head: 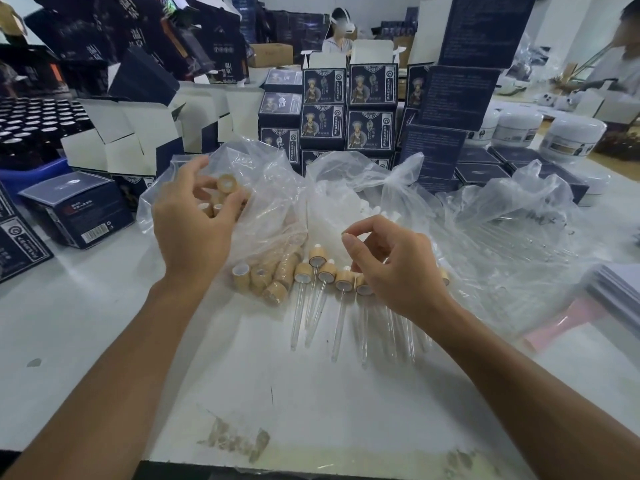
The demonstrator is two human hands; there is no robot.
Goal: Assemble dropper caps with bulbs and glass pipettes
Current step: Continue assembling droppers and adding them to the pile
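Observation:
My left hand [194, 220] reaches into a clear plastic bag [270, 188] of bamboo caps and pinches one bamboo cap [227, 183] at its fingertips. My right hand [391, 268] hovers with loosely curled fingers over a row of assembled droppers [327, 271] and holds nothing that I can see. The droppers lie on the white table [311, 393] with their glass pipettes [337, 327] pointing toward me. Several loose caps [259, 277] lie beside them at the bag's mouth. A middle bag holds white bulbs [377, 209]. A bag of glass pipettes [519, 233] lies to the right.
Stacks of navy printed boxes [370, 109] and open white-lined cartons [131, 133] wall off the back of the table. White jars [571, 136] stand at the back right. A stack of sheets [620, 292] lies at the right edge. Two people sit behind.

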